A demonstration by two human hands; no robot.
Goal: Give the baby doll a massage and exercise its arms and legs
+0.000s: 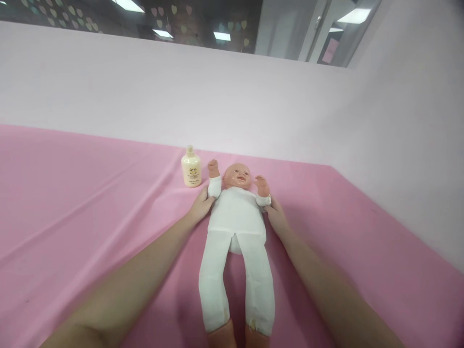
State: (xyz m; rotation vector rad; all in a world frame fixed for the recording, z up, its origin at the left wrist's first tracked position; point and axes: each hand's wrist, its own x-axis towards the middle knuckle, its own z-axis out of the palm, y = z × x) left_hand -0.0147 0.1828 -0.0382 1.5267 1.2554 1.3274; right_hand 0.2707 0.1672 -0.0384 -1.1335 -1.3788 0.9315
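A baby doll (pixel 237 215) with a white cloth body lies on its back, its head toward the wall and its legs toward me. Both of its arms are bent upward beside the head. My left hand (pixel 202 205) is closed around the doll's arm on the left side, thumb on top. On the other side my right hand (pixel 276 216) grips the doll's other arm near the elbow; its fingers are partly hidden behind the arm. Close to my left hand stands a cream-coloured pump bottle (pixel 191 167) with dark print, upright.
A pink sheet (pixel 108 193) with some creases covers the surface under the doll. White walls (pixel 163 96) rise behind it and at the right. Above the back wall is a window (pixel 203 24) with heart stickers and reflected ceiling lights.
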